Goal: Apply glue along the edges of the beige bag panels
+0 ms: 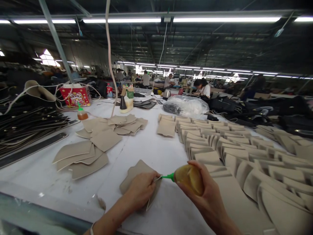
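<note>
My left hand [143,189] is closed on a beige-grey leather-like piece [134,172] low over the white table, its edge lifted between my fingers. In my right hand [210,192] is a squeeze bottle [189,179] of amber liquid, lying on its side. The bottle's green nozzle [168,176] points left, its tip at the lifted edge of the piece by my left fingertips. Part of the piece is hidden under my left hand. To the right of my right hand stand rows of similar folded pieces [241,156].
Loose beige pieces [89,156] lie in a pile on the left of the white table [137,147]. Behind them are another green-tipped bottle [82,113] and a red box [75,95]. A clear plastic bag [188,105] lies at the back; dark stacked strips [29,127] fill the far left.
</note>
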The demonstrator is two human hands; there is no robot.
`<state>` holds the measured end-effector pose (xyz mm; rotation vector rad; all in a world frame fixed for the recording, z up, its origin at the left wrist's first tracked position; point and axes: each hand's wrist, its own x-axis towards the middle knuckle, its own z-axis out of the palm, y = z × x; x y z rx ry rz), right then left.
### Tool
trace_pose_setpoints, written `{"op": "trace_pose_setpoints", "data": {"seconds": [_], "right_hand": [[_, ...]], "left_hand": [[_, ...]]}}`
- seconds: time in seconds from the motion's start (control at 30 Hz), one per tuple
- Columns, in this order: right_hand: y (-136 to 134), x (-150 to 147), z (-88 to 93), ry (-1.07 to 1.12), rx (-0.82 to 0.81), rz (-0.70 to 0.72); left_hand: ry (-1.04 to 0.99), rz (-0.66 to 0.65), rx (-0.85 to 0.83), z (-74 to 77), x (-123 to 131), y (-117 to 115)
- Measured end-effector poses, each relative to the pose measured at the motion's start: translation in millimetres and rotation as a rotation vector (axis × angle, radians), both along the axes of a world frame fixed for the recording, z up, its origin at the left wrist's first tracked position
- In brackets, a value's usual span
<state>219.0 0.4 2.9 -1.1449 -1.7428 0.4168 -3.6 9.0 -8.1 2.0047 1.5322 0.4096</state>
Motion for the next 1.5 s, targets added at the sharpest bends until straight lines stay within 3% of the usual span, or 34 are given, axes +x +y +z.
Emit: {"op": "trace_pose_setpoints", "data": {"seconds": [0.23, 0.53, 0.77, 1.2, 1.33, 1.5], "right_hand": [[-1, 0, 1.7, -0.04, -0.029, 0.022], [3, 5, -5.8, 0.109, -0.156, -0.041], [-1, 8, -8.3, 0.222, -0.286, 0.002], [-3, 10, -17.3, 0.304, -0.284, 0.024], [-5, 11, -19.7, 0.271, -0.214, -0.019], [-9, 12, -23.4, 0.235, -0.258, 0.029]], "left_hand": [[0.036, -0.001, 0.035, -4.9, 2, -1], [0.061, -0.004, 0.026, -2.1, 2, -3], [0.006, -0.034, 0.015, -1.7, 1, -2], [0.036, -0.048, 0.031, -0.9, 1, -5], [0.025, -0.061, 0.033, -3.3, 0, -4], [0.032, -0.057, 0.038, -4.9, 0, -4]]}}
